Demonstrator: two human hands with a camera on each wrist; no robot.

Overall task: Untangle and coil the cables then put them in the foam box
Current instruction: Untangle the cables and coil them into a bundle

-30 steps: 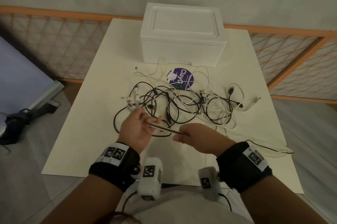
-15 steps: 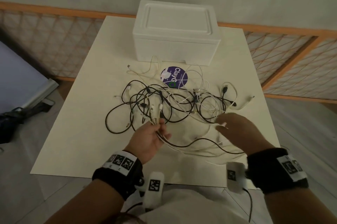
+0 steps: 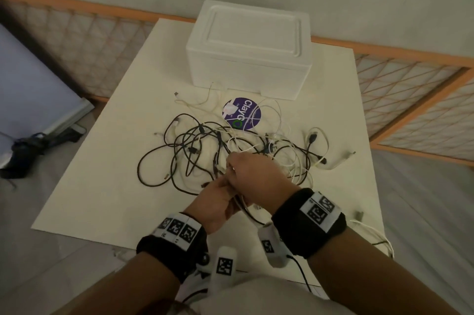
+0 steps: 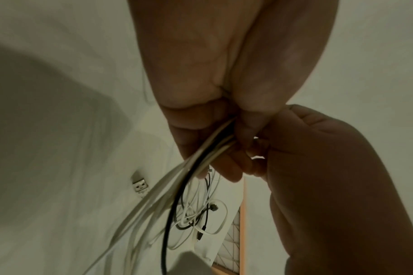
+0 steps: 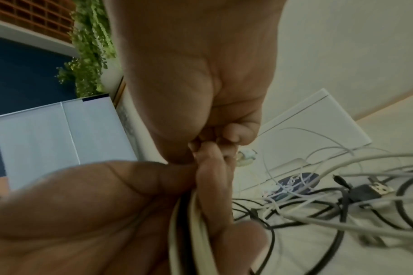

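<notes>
The right hand [image 3: 252, 178] has swung back from 3 o'clock to meet the left hand [image 3: 218, 201]; both now pinch one bundle of cables [image 4: 201, 160], gathering begun; the tangle [image 3: 230, 145] lies on the surface [image 3: 102, 186], the foam box [image 3: 248, 50] shut at 12 o'clock.

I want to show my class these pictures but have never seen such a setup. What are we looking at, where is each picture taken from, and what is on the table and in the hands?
No machine here: a person works with bare hands, wearing one camera on the head and one on each wrist. The head view shows a white table with a closed foam box, a purple sticker and a tangle of black and white cables. The left hand grips a bundle of cables; the right hand meets it, fingers curled at the same bundle.
</notes>
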